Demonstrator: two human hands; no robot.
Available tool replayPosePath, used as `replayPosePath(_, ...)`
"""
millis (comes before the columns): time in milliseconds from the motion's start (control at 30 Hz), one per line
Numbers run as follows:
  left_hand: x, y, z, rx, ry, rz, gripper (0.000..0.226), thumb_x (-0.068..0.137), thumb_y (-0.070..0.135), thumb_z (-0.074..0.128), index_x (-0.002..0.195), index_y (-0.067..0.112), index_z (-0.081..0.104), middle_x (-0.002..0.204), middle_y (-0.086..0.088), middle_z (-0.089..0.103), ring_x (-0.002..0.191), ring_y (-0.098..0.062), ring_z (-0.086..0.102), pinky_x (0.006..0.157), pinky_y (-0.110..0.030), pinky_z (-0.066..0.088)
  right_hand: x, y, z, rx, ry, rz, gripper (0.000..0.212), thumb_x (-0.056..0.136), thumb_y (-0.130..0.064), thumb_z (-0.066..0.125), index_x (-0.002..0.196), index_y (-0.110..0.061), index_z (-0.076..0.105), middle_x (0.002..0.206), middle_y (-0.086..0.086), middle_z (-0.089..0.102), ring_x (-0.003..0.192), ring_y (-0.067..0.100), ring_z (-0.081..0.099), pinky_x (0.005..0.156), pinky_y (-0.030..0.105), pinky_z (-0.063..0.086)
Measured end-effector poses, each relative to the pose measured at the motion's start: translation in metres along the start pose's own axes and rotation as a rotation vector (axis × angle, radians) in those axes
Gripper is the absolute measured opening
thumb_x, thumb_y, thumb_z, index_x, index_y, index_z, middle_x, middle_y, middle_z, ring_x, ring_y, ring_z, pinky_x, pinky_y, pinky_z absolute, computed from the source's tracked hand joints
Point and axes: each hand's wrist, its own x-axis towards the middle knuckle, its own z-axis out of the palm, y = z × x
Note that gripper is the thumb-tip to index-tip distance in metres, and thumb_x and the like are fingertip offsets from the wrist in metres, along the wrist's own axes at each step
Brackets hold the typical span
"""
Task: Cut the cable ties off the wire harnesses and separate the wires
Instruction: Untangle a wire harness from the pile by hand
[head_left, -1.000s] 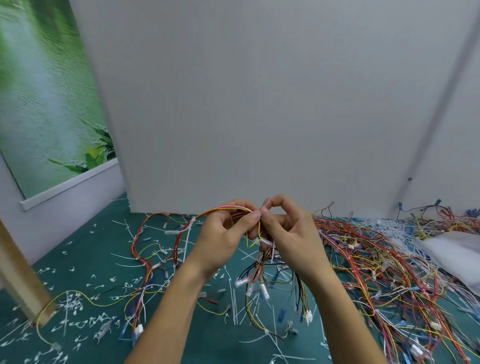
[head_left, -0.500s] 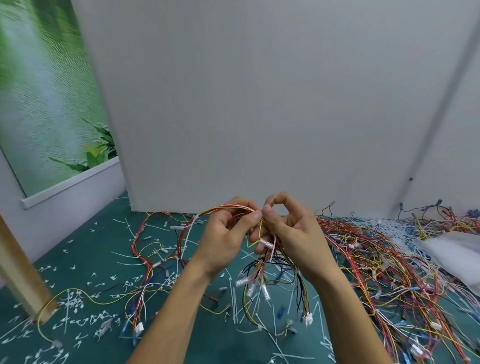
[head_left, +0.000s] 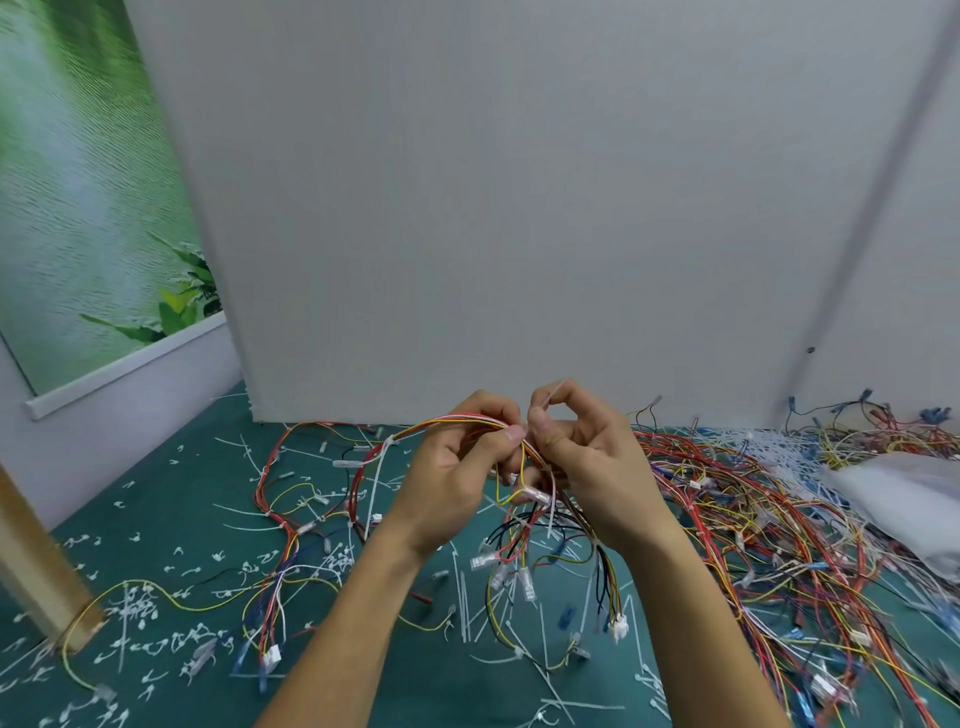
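The multicoloured wire harness of red, yellow and orange strands (head_left: 452, 422) trails off to my left over the green mat (head_left: 171, 488), across scattered white cut tie scraps (head_left: 140, 613). A hard tug could snag its connectors there. My left hand (head_left: 452, 483) is curled round the raised bundle, thumb pressing on top. If that grip slackens, the strands will sag and knot again. My right hand (head_left: 592, 467) pinches what looks like a thin pale plastic cable tie (head_left: 551, 391) between thumb and forefinger, touching the bundle. Yanking it may kink a thin wire. The hanging ends dangle near the heap of loose coloured wires (head_left: 779, 519) on my right and could get mixed into it.
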Motion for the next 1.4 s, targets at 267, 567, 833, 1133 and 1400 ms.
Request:
replayPosePath(267,0.002,0.001,-0.012,-0.14,0.179,-0.018,0.014,0.093,0.029,0.061,0.101,0.018,0.066,0.088,-0.011,0.072,0.08,-0.025,0.071,0.066,-0.036,0.059,-0.002,-0.009,-0.015,-0.223,0.082,-0.066,0.022,0.099,-0.033,0.06,0.11,-0.019,0.073,0.107,0.006,0.078,0.101,0.022,0.075,0.086,0.032,0.06)
replayPosePath(567,0.011,0.013,-0.026,-0.578,0.422,-0.136,0.025,0.1,0.026,0.052,0.088,0.023,0.075,0.088,-0.008,0.076,0.071,-0.02,0.074,0.06,-0.031,0.061,-0.005,-0.013,-0.03,-0.418,-0.076,0.074,0.029,0.091,-0.044,0.068,0.112,-0.026,0.077,0.105,-0.001,0.079,0.102,0.015,0.073,0.089,0.025,0.058)
replayPosePath(833,0.015,0.008,-0.041,-0.533,0.327,-0.268,0.039,0.095,0.023,0.057,0.126,-0.001,0.061,0.112,-0.016,0.072,0.094,-0.025,0.069,0.075,-0.039,0.055,0.005,-0.003,-0.037,-0.027,0.164,0.105,0.022,0.09,-0.028,0.068,0.096,-0.009,0.078,0.074,0.008,0.065,0.059,0.018,0.062,0.044,0.02,0.042)
replayPosePath(1133,0.006,0.01,-0.045,-0.273,0.006,-0.374,0.038,0.082,0.025,0.074,0.115,0.008,0.067,0.101,-0.013,0.071,0.082,-0.022,0.069,0.06,-0.025,0.052,0.01,0.001,-0.042,0.206,0.299,0.174,0.02,0.1,-0.016,0.059,0.101,-0.001,0.073,0.069,0.003,0.058,0.051,0.012,0.05,0.04,0.018,0.035)
replayPosePath(1400,0.005,0.008,-0.024,-0.138,0.075,-0.289,0.016,0.081,0.021,0.073,0.089,0.007,0.073,0.073,-0.016,0.045,0.053,-0.013,0.036,0.048,-0.02,0.025,0.005,0.002,-0.035,-0.473,0.262,0.123,0.032,0.1,-0.031,0.066,0.132,-0.034,0.066,0.103,-0.011,0.074,0.086,0.007,0.07,0.074,0.026,0.053)
